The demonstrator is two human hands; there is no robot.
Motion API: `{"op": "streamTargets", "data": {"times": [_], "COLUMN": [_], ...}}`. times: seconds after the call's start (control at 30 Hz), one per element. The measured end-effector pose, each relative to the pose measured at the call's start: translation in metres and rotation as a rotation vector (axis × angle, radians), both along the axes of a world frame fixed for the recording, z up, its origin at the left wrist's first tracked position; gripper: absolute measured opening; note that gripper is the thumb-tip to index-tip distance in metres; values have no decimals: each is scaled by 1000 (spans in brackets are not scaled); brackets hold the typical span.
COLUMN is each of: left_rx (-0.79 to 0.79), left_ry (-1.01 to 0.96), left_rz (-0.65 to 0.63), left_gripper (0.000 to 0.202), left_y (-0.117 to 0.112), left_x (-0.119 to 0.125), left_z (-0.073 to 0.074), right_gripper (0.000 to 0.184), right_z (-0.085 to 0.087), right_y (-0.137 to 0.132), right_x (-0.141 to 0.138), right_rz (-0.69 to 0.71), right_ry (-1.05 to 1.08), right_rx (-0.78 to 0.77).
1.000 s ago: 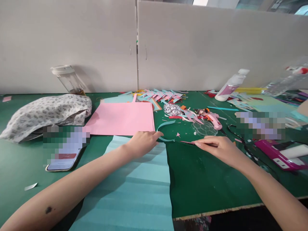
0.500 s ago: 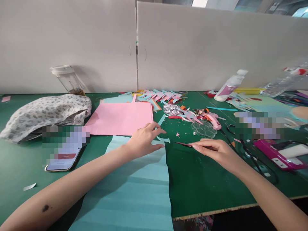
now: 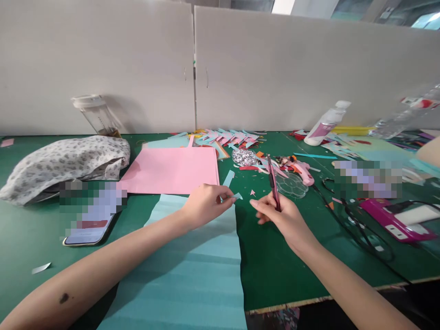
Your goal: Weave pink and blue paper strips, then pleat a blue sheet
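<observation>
My left hand (image 3: 208,204) is closed in a pinch on a small light-blue paper strip (image 3: 237,196), whose end sticks out past the fingertips. Under that hand, a long light-blue paper sheet (image 3: 182,270) with crosswise creases runs down toward me. My right hand (image 3: 278,215) holds a slim dark-pink, pen-like tool (image 3: 274,183) upright; its exact kind I cannot make out. The thumb and forefinger of this hand point toward the strip, a short gap away. Pink paper sheets (image 3: 172,169) lie just beyond my left hand, and another light-blue strip (image 3: 228,178) rests beside them.
On the left are a patterned cloth pouch (image 3: 68,165), a phone (image 3: 92,220) and a clear cup (image 3: 96,114). Cut paper pieces (image 3: 237,137), a pink glue gun (image 3: 302,172) and a white bottle (image 3: 326,123) stand farther back. A magenta power strip (image 3: 395,224) and cables lie right.
My left fingers have closed on the small blue strip. My right hand has moved left, and the tool has swung from lying nearly flat to upright.
</observation>
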State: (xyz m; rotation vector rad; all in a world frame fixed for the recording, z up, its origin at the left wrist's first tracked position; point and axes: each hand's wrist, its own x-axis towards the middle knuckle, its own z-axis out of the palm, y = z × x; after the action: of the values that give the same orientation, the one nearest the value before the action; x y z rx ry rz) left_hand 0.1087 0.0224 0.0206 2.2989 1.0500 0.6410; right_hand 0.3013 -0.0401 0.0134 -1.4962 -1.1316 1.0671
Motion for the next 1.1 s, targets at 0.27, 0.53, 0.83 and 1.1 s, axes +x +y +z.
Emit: {"op": "streamTargets", "data": {"times": [0.27,0.53,0.83,1.1], "left_rx": [102,177,440,579], "left_ry": [94,218,398,392], "left_rz": [65,46,-31,-97], "left_gripper": [18,22,26,23], "left_y": [-5,-6,-12,-12], "left_x": [2,2,2,2], "left_z": [0,-4,-9,-9], "right_gripper": [50,45,44,39], "right_z": [-5,-12,-8,-11], "right_y": [11,11,6,7], "right_x": [-22,-23,-31,-28], "right_rz": [34,47,81,126], "right_ry": [114,-43,-145,-255], "right_rx": [51,97,114,150]}}
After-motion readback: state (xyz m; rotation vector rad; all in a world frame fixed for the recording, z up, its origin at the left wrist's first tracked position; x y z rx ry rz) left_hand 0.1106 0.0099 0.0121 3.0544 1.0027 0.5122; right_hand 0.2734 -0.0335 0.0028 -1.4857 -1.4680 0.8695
